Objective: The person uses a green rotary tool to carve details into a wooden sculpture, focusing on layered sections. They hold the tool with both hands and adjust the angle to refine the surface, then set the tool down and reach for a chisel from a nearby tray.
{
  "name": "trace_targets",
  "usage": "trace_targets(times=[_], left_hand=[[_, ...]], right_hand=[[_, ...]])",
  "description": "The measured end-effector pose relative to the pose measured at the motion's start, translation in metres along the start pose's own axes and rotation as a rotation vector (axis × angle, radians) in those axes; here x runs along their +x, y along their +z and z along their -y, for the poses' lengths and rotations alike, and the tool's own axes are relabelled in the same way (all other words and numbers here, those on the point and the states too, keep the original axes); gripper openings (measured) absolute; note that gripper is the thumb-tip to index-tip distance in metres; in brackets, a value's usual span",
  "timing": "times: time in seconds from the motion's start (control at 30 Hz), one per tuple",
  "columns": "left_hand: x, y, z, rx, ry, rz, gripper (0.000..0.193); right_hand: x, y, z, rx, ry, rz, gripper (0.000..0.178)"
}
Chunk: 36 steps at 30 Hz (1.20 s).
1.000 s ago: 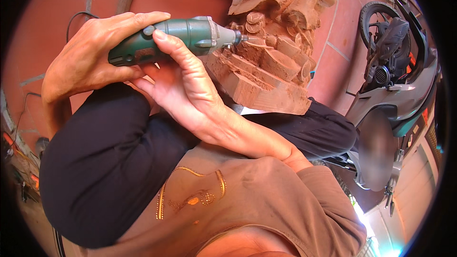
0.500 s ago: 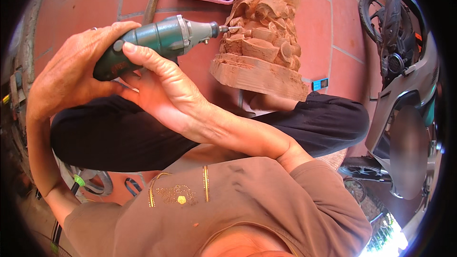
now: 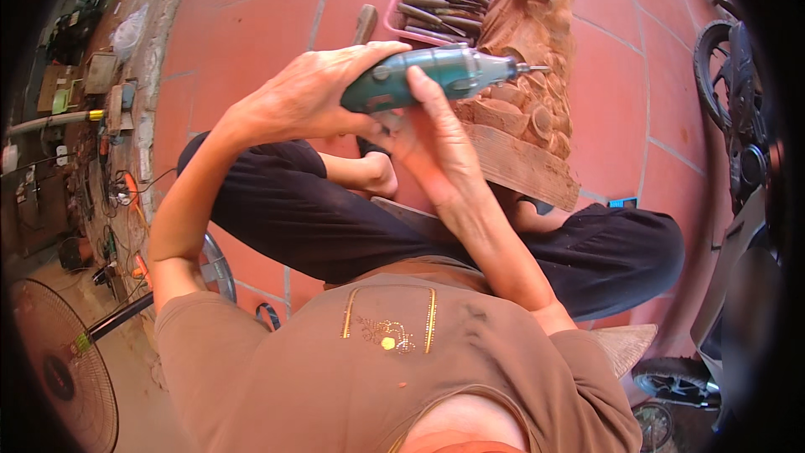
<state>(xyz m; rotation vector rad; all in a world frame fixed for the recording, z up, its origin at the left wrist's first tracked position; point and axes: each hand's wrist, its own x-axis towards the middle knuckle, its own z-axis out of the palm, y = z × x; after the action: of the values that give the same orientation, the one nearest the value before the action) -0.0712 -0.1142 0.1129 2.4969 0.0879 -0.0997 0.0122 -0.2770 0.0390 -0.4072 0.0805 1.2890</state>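
Observation:
A green die grinder (image 3: 444, 74) lies level in both my hands, its thin metal bit pointing right. My left hand (image 3: 289, 94) wraps around the rear end of its body. Beneath the body my right hand (image 3: 440, 151) grips from below, thumb up along the near side. The bit overlaps the lower part of a reddish-brown wood carving (image 3: 537, 0), with rounded and folded shapes above a flat plank-like base. Whether the bit touches the wood, I cannot tell. My crossed legs in dark trousers are just below the carving.
Beyond the grinder, a pink basket (image 3: 394, 21) holds several chisels, with a wooden handle (image 3: 365, 25) nearby. A blue phone (image 3: 622, 203) lies right of the carving. Motorbike parts (image 3: 738, 109) line the right; a fan (image 3: 63, 369) stands at lower left.
The view has swung left, bringing the fan and left-hand clutter into sight. The grinder's bit now appears farther right across the carving. Both hands keep their hold.

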Motion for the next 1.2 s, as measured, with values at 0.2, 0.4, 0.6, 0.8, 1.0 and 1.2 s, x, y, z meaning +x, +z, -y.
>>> trace_targets(times=[0.2,0.4,0.6,0.8,1.0,1.2], left_hand=[[0.003,-0.003,0.000,-0.203,-0.043,0.000,0.083],[-0.004,-0.021,0.017,-0.235,0.032,-0.035,0.083],[-0.005,-0.025,0.023,-0.152,0.122,-0.167,0.062],[0.003,-0.024,0.014,-0.157,0.161,-0.159,0.047],[0.014,-0.020,0.006,-0.128,0.198,-0.149,0.040],[0.004,-0.028,0.003,-0.140,0.066,-0.086,0.057]], right_hand=[[0.005,-0.005,0.021,-0.066,-0.109,-0.047,0.042],[0.020,-0.018,0.044,-0.141,-0.232,-0.052,0.054],[0.024,-0.016,0.062,0.081,-0.217,-0.058,0.052],[0.030,-0.019,0.054,0.167,-0.188,-0.022,0.065],[0.027,-0.024,0.057,0.105,-0.213,-0.042,0.059],[0.020,-0.011,0.037,0.110,-0.247,-0.005,0.055]])
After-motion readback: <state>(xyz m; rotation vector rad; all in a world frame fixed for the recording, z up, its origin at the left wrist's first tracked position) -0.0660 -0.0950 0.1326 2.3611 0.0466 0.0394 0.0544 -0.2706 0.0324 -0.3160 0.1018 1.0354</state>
